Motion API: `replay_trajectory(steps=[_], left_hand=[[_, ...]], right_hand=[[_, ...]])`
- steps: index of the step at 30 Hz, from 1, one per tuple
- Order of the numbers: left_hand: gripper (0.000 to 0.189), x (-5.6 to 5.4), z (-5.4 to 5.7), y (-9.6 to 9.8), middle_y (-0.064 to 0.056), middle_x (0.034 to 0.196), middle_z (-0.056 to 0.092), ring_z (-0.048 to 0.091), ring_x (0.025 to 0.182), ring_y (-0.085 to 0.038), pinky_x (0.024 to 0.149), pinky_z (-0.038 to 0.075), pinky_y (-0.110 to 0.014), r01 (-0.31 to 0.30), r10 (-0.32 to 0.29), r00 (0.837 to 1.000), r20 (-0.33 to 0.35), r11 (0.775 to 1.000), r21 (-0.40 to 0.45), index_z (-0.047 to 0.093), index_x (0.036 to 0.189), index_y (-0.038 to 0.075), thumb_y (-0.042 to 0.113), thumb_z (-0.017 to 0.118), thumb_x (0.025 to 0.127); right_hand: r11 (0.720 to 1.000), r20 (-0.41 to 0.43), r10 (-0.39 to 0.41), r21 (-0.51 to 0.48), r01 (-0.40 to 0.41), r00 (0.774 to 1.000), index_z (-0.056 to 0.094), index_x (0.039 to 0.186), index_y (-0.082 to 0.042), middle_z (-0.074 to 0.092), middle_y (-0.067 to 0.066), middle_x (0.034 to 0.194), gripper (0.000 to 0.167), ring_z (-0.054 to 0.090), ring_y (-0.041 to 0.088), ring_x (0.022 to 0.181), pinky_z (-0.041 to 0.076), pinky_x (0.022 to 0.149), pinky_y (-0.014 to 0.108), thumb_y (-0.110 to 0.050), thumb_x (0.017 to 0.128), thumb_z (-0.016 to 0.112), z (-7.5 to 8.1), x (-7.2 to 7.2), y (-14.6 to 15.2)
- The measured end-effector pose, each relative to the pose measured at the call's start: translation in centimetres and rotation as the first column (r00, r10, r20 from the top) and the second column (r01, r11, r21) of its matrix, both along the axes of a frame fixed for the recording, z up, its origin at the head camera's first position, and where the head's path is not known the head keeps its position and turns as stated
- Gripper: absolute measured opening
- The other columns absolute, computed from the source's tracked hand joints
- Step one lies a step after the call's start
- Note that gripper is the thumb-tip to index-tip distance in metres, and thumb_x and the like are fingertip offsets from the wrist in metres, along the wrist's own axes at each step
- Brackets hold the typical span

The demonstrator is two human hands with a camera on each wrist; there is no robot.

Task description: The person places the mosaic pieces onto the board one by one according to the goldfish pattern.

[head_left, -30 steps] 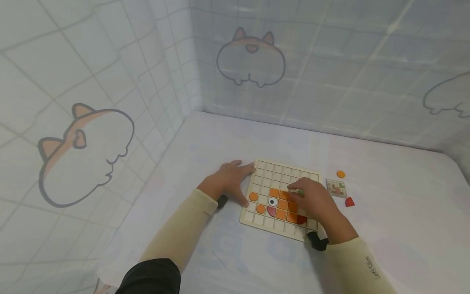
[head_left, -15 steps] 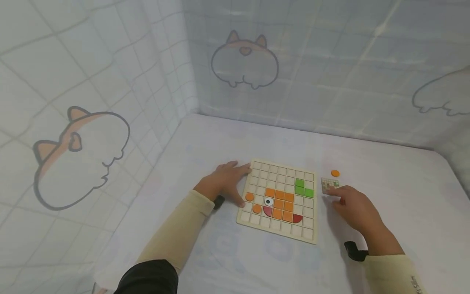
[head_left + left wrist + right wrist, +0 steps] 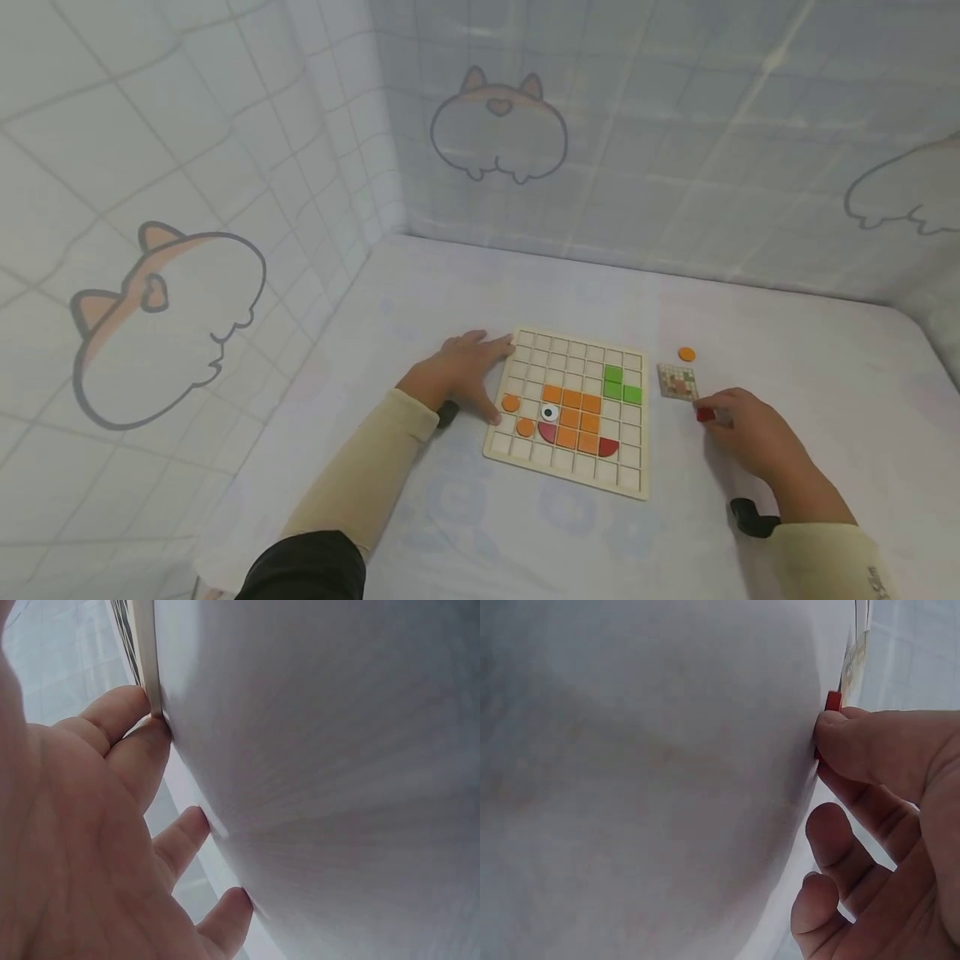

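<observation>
A square pale grid board lies on the white surface, bearing orange square tiles, green tiles, a round eye piece, a pink quarter piece, a red quarter piece and two orange discs. My left hand spans the board's left edge with spread fingers; in the left wrist view its fingertips touch that edge. To the right of the board, my right hand pinches a red tile between thumb and finger, low over the surface.
A small patterned card lies just right of the board, with a loose orange disc beyond it. Tile-patterned sheets form a back wall and a left wall around the surface.
My right hand has left the board and moved right past the card to take hold of the red tile. Green tiles once under that hand now show. My left hand stays at the board's edge.
</observation>
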State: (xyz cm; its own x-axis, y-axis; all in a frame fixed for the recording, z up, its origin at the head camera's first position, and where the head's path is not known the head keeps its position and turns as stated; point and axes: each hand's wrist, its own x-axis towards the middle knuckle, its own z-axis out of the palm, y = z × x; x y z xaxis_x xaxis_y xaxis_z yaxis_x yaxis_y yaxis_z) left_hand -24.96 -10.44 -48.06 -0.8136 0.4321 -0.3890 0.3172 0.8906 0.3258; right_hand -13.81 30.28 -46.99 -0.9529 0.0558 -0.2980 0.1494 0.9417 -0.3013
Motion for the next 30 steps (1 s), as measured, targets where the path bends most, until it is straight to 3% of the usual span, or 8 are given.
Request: replay_trajectory(steps=[6,11,16,22,30], left_hand=[[0.125,0.1,0.1,-0.2,0.01,0.169,0.023,0.013,0.157,-0.03,0.116,0.029,-0.067,-0.014,0.014,1.0,0.005,1.0,0.001,0.028,0.159,0.043,0.059,0.095,0.055],[0.125,-0.1,-0.2,-0.3,0.009,0.169,0.024,0.015,0.157,-0.032,0.114,0.031,-0.068,-0.007,0.007,1.0,-0.005,1.0,0.0,0.028,0.159,0.044,0.06,0.094,0.055],[0.124,-0.2,-0.4,-0.3,0.011,0.169,0.024,0.016,0.156,-0.032,0.116,0.031,-0.066,-0.004,0.004,1.0,-0.01,1.0,-0.003,0.028,0.159,0.043,0.06,0.094,0.056],[0.123,-0.1,-0.3,-0.2,0.014,0.169,0.023,0.016,0.156,-0.031,0.117,0.03,-0.064,-0.001,0.001,1.0,-0.008,1.0,0.009,0.03,0.159,0.043,0.059,0.094,0.056],[0.123,0.1,0.1,0.0,0.008,0.169,0.023,0.017,0.156,-0.034,0.114,0.033,-0.066,-0.013,0.013,1.0,-0.005,1.0,0.009,0.03,0.158,0.045,0.059,0.095,0.055]], right_hand=[[0.999,0.022,-0.033,0.025,0.033,0.999,0.069,0.126,-0.004,0.057,0.029,0.129,0.036,0.055,0.043,0.106,0.054,0.086,0.059,-0.015,0.092,0.071,0.2,-0.1,-0.3],[0.999,-0.02,-0.04,0.005,0.04,0.999,0.07,0.123,-0.004,0.059,0.029,0.129,0.035,0.052,0.049,0.116,0.049,0.092,0.066,-0.022,0.094,0.068,0.5,-0.1,-1.0],[0.999,-0.113,0.009,-0.049,-0.014,0.994,0.072,0.124,-0.007,0.065,0.023,0.127,0.036,0.057,0.042,0.113,0.052,0.088,0.06,-0.028,0.095,0.068,0.7,-0.6,-3.4],[0.987,-0.172,0.09,-0.113,-0.11,0.981,0.076,0.116,-0.015,0.068,0.012,0.122,0.025,0.06,0.031,0.105,0.053,0.085,0.05,-0.027,0.095,0.07,0.6,-2.2,-7.5],[0.966,-0.194,0.185,-0.145,-0.215,0.963,0.078,0.111,-0.021,0.072,0.003,0.117,0.023,0.062,0.031,0.113,0.051,0.096,0.055,-0.034,0.093,0.073,0.9,-4.6,-12.2]])
